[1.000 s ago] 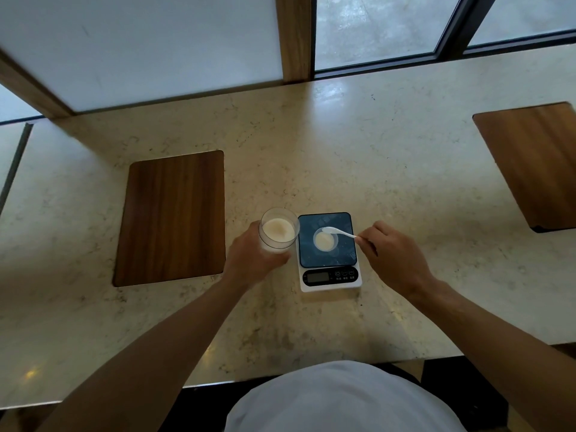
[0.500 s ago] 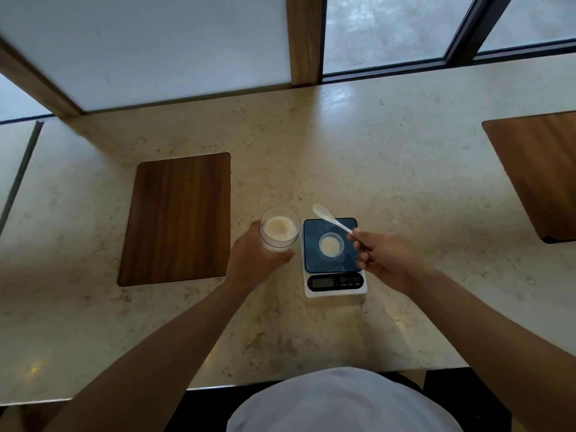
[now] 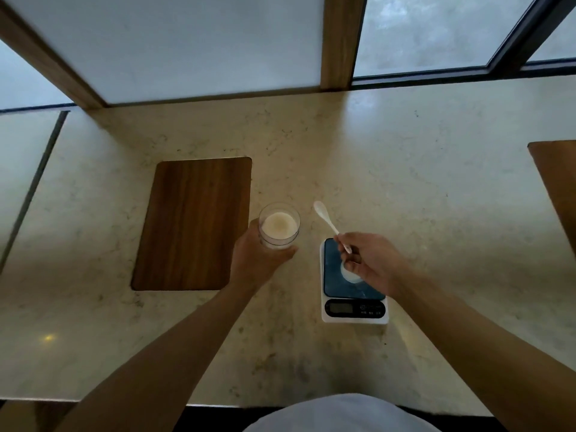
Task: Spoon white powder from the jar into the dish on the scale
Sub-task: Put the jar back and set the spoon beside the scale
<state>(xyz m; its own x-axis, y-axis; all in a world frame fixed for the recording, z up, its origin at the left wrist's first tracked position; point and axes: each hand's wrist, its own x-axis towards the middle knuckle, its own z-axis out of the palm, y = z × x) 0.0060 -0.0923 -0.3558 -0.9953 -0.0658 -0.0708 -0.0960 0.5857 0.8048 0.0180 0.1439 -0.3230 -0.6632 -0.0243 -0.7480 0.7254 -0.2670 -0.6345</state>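
A clear glass jar with white powder inside stands on the marble counter, and my left hand is wrapped around its near side. My right hand pinches the handle of a white plastic spoon; the bowl of the spoon points up and away, beyond the scale's far edge, and looks empty. The kitchen scale has a blue top and a dark display at its near end. On it sits a small dish of white powder, mostly hidden by my right hand.
A dark wooden board lies left of the jar. A second wooden board sits at the right edge. Window frames and a wooden post line the back of the counter. The counter's near edge runs below my arms.
My right hand lifted the spoon off the dish and swung its bowl up and away, past the scale's far edge. My left hand stayed on the jar.
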